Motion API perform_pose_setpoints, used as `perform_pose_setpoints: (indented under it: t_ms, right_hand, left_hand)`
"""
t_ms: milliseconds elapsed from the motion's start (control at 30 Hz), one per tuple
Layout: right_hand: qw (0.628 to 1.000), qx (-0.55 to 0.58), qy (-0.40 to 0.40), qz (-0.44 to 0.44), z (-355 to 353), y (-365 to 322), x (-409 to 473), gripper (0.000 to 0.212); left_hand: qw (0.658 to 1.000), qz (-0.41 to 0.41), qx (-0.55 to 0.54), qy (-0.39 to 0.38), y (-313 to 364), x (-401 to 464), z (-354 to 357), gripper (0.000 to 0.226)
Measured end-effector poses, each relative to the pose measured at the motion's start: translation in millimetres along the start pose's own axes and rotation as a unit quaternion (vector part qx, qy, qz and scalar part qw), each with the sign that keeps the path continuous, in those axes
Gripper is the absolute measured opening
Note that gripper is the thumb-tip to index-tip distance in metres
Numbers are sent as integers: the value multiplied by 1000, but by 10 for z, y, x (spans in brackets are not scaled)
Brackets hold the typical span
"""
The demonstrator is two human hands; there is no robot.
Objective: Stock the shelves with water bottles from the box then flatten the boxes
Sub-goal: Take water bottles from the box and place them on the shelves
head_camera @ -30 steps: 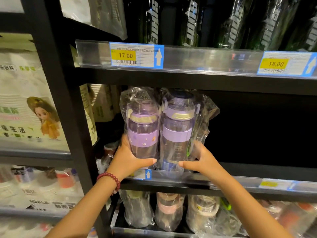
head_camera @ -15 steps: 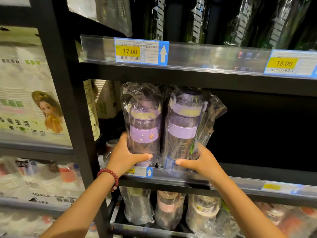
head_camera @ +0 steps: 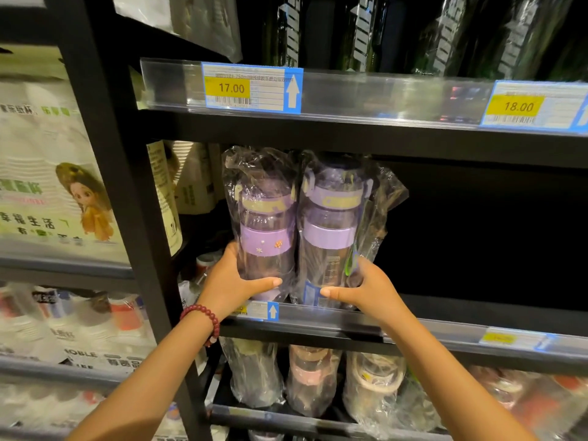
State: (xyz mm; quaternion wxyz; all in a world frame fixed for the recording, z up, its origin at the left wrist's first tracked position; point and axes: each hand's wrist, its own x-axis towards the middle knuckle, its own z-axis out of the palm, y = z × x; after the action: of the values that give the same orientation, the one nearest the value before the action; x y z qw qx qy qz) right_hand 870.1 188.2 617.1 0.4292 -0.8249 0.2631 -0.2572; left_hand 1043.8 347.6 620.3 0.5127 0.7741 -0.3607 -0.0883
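Two purple water bottles in clear plastic bags stand side by side at the left end of the middle shelf. My left hand grips the base of the left bottle, thumb across its front. My right hand grips the base of the right bottle the same way. Both bottles are upright, just behind the shelf's clear price rail. The box is out of view.
The middle shelf is dark and bare to the right of the bottles. Dark bottles fill the upper shelf above price tags. Bagged bottles fill the lower shelf. A black upright post separates a left bay of packaged goods.
Both hands have stayed on the two bottles. The bottles have gone slightly deeper onto the shelf, and the view has shifted a little.
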Motion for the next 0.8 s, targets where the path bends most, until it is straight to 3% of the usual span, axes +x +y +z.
perform_pose_setpoints:
  t_ms: [233, 400, 533, 633, 800]
  right_hand:
    - [1000, 2, -8, 9, -37, -43, -21, 46]
    - [1000, -23, 19, -5, -154, -15, -98, 34]
    - [999, -22, 27, -20, -367, 29, -265, 54]
    - [990, -96, 64, -84, -475, 106, -461, 54]
    - [932, -221, 43, -283, -459, 266, -906, 42]
  left_hand:
    - [1000, -3, 21, 14, 74, -12, 12, 86]
    - [996, -1, 82, 46, 112, -49, 5, 85]
    - [990, 2, 85, 115, 212, -226, 89, 81]
    - [980, 22, 84, 180, 382, -496, 218, 80]
    - [936, 40, 268, 227, 531, -1187, 481, 74]
